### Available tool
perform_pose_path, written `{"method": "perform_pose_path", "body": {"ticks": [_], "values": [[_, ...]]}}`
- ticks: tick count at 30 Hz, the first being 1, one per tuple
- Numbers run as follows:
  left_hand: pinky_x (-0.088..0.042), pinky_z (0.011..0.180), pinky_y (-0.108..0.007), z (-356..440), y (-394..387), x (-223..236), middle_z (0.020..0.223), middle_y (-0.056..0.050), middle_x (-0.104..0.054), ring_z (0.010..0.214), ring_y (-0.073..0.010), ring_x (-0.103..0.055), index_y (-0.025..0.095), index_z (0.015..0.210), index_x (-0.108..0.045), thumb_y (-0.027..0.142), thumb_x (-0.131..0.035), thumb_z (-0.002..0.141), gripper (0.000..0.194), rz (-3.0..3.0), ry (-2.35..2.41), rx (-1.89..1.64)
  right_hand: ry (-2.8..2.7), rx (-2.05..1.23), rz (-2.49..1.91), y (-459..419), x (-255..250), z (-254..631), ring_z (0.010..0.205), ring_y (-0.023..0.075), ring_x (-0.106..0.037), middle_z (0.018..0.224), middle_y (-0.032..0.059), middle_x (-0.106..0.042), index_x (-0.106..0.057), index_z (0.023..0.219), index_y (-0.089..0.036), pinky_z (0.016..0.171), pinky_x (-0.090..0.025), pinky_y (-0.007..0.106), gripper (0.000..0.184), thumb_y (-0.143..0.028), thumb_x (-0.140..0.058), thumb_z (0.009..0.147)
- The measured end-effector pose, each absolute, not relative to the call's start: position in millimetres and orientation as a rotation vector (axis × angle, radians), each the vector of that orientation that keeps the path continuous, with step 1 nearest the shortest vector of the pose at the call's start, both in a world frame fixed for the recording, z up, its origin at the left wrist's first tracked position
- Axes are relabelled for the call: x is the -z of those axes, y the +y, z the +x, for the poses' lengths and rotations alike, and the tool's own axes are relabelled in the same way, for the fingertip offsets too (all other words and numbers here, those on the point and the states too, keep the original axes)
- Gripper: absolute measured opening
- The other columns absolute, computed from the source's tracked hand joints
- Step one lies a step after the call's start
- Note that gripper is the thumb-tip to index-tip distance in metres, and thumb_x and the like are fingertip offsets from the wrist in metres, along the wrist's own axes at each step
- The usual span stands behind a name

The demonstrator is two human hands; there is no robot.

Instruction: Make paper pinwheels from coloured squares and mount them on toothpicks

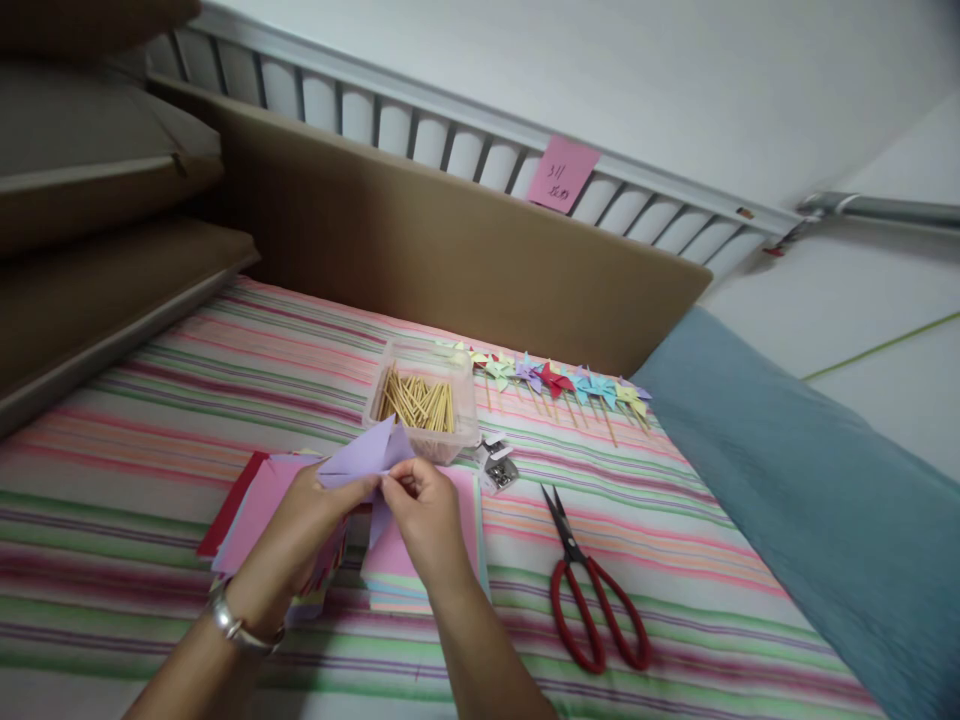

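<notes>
A purple paper sheet (364, 455) with folded, pointed flaps is held up between both hands. My left hand (322, 515) pinches it from the left, above a stack of coloured paper (247, 515). With thumb and fingertips, my right hand (424, 505) grips the purple paper near its middle. Under that hand lies a second stack of coloured paper (469, 520), pink on top. Just behind the hands stands a clear plastic box (461, 400) with many short wooden sticks (416, 400) in it. Scissors (589, 600) with red handles lie to the right, blades slightly apart.
Finished paper pinwheels (555, 380) on sticks lie in a row at the back right. A small packet of metal bits (499, 470) lies beside the box. A cardboard panel (450, 250) stands at the back, and cardboard boxes (112, 290) are piled at the left.
</notes>
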State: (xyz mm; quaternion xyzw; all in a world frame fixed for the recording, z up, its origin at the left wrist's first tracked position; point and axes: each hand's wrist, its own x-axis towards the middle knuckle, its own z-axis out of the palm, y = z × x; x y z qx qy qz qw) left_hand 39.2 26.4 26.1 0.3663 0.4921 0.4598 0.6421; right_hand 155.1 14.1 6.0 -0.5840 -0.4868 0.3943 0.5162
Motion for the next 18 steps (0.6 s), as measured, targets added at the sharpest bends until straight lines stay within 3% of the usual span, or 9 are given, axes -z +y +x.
{"method": "perform_pose_path", "body": {"ticks": [7,11,15,18], "values": [[-0.044,0.052,-0.026,36,31,-13,0.058,0.000,-0.065,0.052,-0.0158,-0.057,0.012,0.072,-0.065,0.021,-0.071,0.057,0.018,0.831,1.219,-1.058,-1.218,-0.941,-1.429,14,3,151,0.057,0.0138,-0.055,0.060,-0.0016,-0.059,-0.059,0.064,-0.018,0.057,-0.044,0.024,0.009,-0.022,-0.058,0.072],[-0.047,0.054,-0.027,30,34,-14,0.061,-0.002,-0.068,0.055,-0.0182,-0.060,0.013,0.072,-0.067,0.019,-0.073,0.055,0.020,0.801,1.239,-1.045,-1.299,-0.762,-1.492,14,-6,161,0.071,0.0177,-0.059,0.075,0.0014,-0.064,-0.064,0.076,-0.020,0.070,-0.047,0.030,0.006,-0.023,-0.062,0.070],[-0.047,0.056,-0.027,24,35,-16,0.061,-0.004,-0.068,0.060,-0.0199,-0.062,0.013,0.072,-0.067,0.020,-0.072,0.056,0.018,0.824,1.178,-0.935,-1.328,-0.676,-1.473,16,-18,175,0.101,0.0229,-0.056,0.105,0.0055,-0.063,-0.064,0.099,-0.022,0.091,-0.040,0.036,0.038,-0.017,-0.070,0.061],[-0.046,0.058,-0.027,25,32,-16,0.061,-0.004,-0.067,0.061,-0.0201,-0.062,0.013,0.070,-0.067,0.019,-0.070,0.057,0.014,0.886,1.120,-0.864,-1.251,-1.090,-1.373,17,-18,180,0.090,0.0221,-0.060,0.095,0.0042,-0.065,-0.057,0.113,-0.022,0.079,-0.047,0.034,0.055,-0.017,-0.071,0.060]]}}
